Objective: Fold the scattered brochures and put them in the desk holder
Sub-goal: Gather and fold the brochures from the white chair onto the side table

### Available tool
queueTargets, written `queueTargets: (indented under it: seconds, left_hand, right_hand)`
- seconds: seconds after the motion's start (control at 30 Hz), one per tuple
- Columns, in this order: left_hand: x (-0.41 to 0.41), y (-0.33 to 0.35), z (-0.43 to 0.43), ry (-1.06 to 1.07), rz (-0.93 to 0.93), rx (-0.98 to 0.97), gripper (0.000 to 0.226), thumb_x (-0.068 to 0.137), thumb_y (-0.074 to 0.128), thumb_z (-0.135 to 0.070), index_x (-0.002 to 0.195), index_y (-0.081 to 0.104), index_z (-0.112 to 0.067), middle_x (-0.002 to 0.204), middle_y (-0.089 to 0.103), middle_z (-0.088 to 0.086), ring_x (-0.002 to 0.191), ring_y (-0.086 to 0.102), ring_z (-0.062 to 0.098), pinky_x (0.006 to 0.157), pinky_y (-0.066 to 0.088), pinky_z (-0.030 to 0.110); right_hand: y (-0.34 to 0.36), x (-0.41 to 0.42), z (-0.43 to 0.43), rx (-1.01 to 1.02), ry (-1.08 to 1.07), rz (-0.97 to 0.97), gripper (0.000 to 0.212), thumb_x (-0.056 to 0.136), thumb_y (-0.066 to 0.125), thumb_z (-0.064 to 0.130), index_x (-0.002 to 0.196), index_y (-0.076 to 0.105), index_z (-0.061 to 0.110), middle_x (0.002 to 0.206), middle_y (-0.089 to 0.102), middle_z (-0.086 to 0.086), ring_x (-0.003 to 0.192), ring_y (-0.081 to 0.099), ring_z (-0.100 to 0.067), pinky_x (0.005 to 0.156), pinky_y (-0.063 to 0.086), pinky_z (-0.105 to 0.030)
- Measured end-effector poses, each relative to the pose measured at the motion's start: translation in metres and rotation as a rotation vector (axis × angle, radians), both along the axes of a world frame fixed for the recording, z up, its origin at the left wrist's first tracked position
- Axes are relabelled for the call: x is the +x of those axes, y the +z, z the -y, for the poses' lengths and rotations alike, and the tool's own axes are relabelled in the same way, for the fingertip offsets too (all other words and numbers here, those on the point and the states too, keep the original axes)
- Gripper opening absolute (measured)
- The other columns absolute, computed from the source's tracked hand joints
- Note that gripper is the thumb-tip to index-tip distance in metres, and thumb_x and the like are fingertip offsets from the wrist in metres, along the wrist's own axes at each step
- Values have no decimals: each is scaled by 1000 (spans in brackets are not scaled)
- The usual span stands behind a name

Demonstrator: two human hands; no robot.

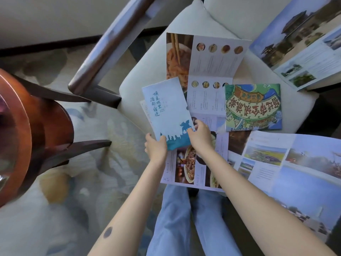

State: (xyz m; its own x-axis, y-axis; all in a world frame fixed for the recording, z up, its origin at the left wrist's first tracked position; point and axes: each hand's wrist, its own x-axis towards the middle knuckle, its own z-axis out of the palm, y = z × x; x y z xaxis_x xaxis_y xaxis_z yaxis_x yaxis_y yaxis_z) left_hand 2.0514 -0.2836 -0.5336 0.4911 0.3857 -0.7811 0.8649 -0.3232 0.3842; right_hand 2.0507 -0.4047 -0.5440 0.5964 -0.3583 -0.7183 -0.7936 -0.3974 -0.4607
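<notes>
A light blue folded brochure (pixel 166 111) with a dark blue skyline and Chinese lettering is held over the front left of a cream chair seat (pixel 147 71). My left hand (pixel 156 146) grips its lower left corner and my right hand (pixel 199 134) pinches its lower right edge. Under it lies an unfolded food brochure (pixel 208 61) with dish photos. A green illustrated map brochure (pixel 252 108) lies folded to the right. No desk holder is in view.
Two large unfolded scenery brochures lie at the upper right (pixel 304 43) and lower right (pixel 295 182). A wooden chair arm (pixel 110 45) crosses the upper left. A round wooden table (pixel 27 126) stands at the left on patterned carpet. My legs in jeans (pixel 184 218) are below.
</notes>
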Motion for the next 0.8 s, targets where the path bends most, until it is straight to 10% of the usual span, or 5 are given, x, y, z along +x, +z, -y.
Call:
queueTargets:
  seconds: [0.13,0.3,0.53,0.63,0.8]
  left_hand:
    - [0,1,-4,93,80,-177,32,95,47,-18,125,45,-7,117,55,7,88,56,11,67,46,22]
    - [4,8,-14,173,187,-358,17,96,47,-15,113,49,-11,105,64,7,86,65,16,69,57,27]
    - [-1,18,-11,270,327,-542,10,98,42,-13,107,48,-14,94,64,2,69,66,2,59,54,19]
    - [-3,20,-4,235,313,-534,13,98,43,-15,110,47,-13,98,64,5,74,66,5,62,56,21]
    - [-3,21,3,218,316,-551,9,98,43,-12,103,50,-16,93,66,2,73,67,6,63,57,23]
  right_hand:
    - [6,-1,13,84,-143,93,28,89,48,10,115,59,10,104,61,-3,90,55,-18,76,44,-30]
    - [13,-3,43,78,-173,128,24,93,47,13,109,64,10,96,59,2,90,53,-12,77,42,-24]
    - [8,-16,102,0,-1015,-9,24,93,44,16,82,58,1,86,55,-10,79,51,-20,86,50,-39]
    - [6,-17,109,21,-1115,-92,19,92,45,22,83,49,6,82,52,-8,63,48,-19,58,46,-32]
    - [3,-6,113,5,-1205,-117,30,91,45,17,63,39,9,65,44,-3,56,42,-15,57,42,-29]
